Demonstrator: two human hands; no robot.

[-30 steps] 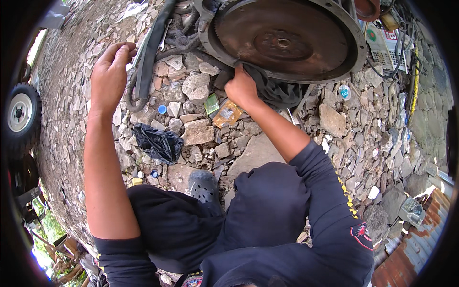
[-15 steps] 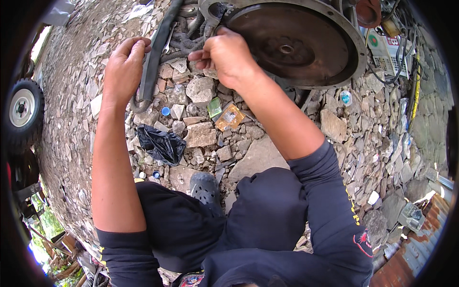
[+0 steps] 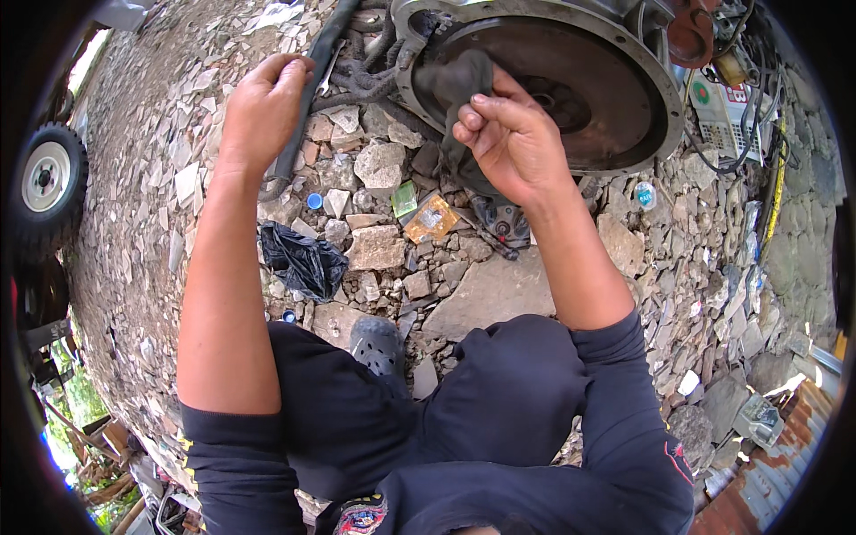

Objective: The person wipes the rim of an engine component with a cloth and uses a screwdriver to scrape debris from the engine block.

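Observation:
In my right hand (image 3: 513, 134), pinched between the fingers, is a dark, limp rag (image 3: 464, 116) blurred by motion. The rag hangs in front of a large engine housing (image 3: 670, 98) with a brown, disc-shaped flywheel (image 3: 588, 120) inside its rim. My left hand (image 3: 267, 107) is farther left, its fingers curled and pressed together beside a long dark strip (image 3: 308, 111). Whatever those fingers may hold is hidden. Grey ropes (image 3: 366, 80) lie heaped between the strip and the housing.
Broken stones (image 3: 377, 250) cover the ground. Close to my foot lie a black plastic bag (image 3: 301, 261) and a blue cap (image 3: 314, 201). A wheel (image 3: 45, 183) stands at the left edge; rusty corrugated metal (image 3: 785, 446) lies at the lower right.
My right hand has moved right, turned palm-up, and now shows the dark rag. My left hand has shifted slightly up and right. The whole view has shifted a little.

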